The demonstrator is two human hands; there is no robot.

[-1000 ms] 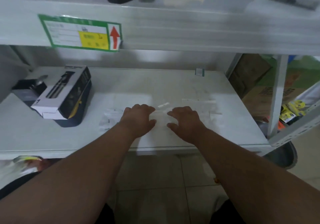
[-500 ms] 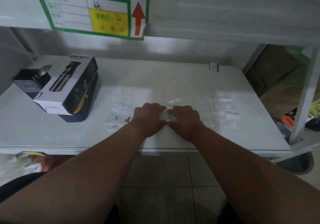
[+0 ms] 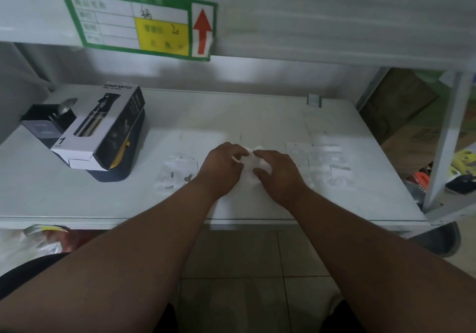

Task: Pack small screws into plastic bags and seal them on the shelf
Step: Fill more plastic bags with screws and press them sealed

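Note:
A small clear plastic bag (image 3: 251,164) lies on the white shelf (image 3: 283,121) at mid front. My left hand (image 3: 221,170) pinches its left edge and my right hand (image 3: 277,171) pinches its right side, the fingertips almost meeting over it. The bag's contents are hidden. To the left of my left hand a clear bag (image 3: 175,173) lies flat with a few small dark screws (image 3: 171,175) in and around it. A spread of several clear flat bags (image 3: 324,162) lies to the right of my right hand.
A black and white spray bottle box (image 3: 103,131) leans on a dark object at the shelf's left, with a small dark box (image 3: 46,124) beside it. A green-framed label (image 3: 144,21) hangs on the upper shelf edge. A shelf post (image 3: 448,137) and cartons stand at the right.
My hands have closed in from flat and apart to pinching the small bag between them. The view has moved closer and lower on the shelf.

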